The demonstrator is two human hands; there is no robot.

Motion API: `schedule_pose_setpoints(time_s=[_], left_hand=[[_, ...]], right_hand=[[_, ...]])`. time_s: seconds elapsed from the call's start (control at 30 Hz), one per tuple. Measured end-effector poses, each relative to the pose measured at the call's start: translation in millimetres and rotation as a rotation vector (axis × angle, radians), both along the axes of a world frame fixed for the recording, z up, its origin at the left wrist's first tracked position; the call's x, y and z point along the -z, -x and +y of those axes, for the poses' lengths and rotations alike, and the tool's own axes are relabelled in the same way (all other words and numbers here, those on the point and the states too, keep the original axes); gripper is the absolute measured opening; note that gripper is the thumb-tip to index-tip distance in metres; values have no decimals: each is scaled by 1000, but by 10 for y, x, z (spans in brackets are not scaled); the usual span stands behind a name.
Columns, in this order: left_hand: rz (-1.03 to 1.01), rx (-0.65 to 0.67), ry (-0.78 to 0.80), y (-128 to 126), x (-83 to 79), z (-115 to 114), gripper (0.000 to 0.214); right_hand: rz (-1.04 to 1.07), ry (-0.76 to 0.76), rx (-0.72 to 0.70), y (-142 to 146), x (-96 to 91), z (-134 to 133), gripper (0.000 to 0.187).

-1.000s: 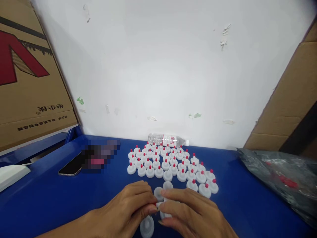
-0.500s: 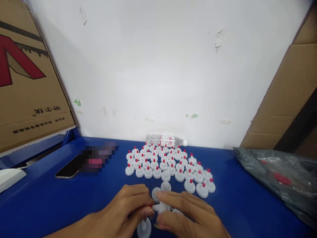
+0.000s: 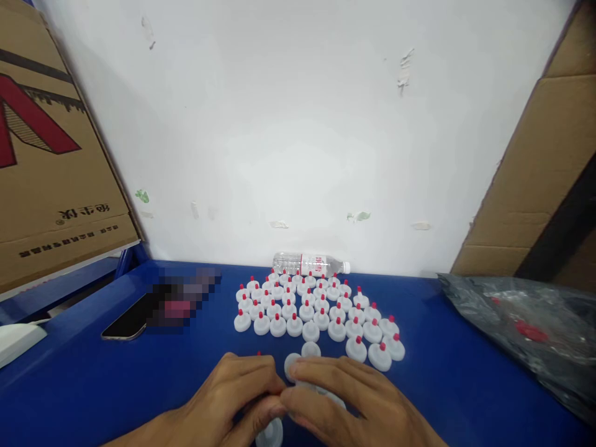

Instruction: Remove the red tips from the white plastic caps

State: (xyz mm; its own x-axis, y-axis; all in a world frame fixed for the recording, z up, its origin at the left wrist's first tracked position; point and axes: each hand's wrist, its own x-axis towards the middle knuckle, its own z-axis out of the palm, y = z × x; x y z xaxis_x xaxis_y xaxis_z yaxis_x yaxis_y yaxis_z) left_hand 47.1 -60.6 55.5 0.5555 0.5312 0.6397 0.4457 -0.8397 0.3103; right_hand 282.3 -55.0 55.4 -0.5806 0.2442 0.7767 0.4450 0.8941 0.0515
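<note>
My left hand point(image 3: 235, 397) and my right hand point(image 3: 356, 400) meet low in the middle, fingertips touching. Between left thumb and forefinger is the spot where a small red tip showed half a second ago; fingers now hide it. My right fingers close around a white nozzle cap, mostly covered by them. Just beyond the hands lie two white caps without red tips, one point(image 3: 292, 367) by my right fingertips and another point(image 3: 311, 350) behind it. A further white cap point(image 3: 270, 433) is partly under my left thumb. One red tip point(image 3: 259, 354) peeks over my left knuckles.
Many white caps with red tips point(image 3: 293, 324) stand in rows on the blue table point(image 3: 195, 366). A clear bottle point(image 3: 310, 264) lies behind them against the wall. A phone point(image 3: 128, 316) is at left, a grey plastic bag point(image 3: 512, 329) at right. Cardboard point(image 3: 60, 155) flanks the left.
The white nozzle, visible between my hands before, is now covered as my right fingers have shifted left against my left fingertips. A red tip has come into sight above my left knuckles.
</note>
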Motion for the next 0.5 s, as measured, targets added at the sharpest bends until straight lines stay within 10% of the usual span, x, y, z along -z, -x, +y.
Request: schedule_pose_setpoints(time_s=[0.5], left_hand=[[512, 100, -246, 105, 53, 133, 36]], right_hand=[[-36, 129, 184, -415, 20, 331, 7]])
